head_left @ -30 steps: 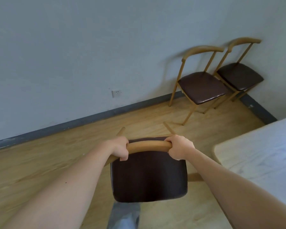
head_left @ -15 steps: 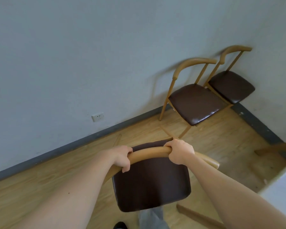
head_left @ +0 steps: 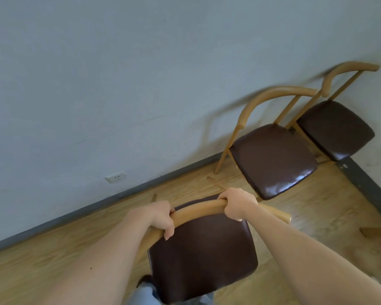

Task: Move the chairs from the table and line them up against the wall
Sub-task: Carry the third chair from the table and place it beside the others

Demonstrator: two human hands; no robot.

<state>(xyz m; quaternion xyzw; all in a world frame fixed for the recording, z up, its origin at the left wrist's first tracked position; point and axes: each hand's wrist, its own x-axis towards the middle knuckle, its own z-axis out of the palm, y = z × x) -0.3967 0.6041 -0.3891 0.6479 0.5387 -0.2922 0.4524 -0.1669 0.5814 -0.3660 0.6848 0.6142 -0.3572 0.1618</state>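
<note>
I hold a wooden chair (head_left: 202, 260) with a dark brown seat by its curved backrest, tilted so that its legs point toward the wall. My left hand (head_left: 161, 219) grips the left part of the backrest and my right hand (head_left: 239, 204) grips the middle right. Two matching chairs stand side by side at the pale wall (head_left: 119, 84): the nearer chair (head_left: 273, 157) just beyond my right hand, the farther chair (head_left: 337, 128) in the corner.
A dark skirting board (head_left: 75, 214) runs along the foot of the wall, with a white socket (head_left: 116, 177) above it. The wooden floor (head_left: 42, 260) is bare to the left. A wooden piece (head_left: 376, 232) shows at the right edge. My trouser leg (head_left: 145, 293) is below the chair.
I have carried the chair closer to the wall and the two standing chairs, which now look larger. The table at the right has dropped out of view.
</note>
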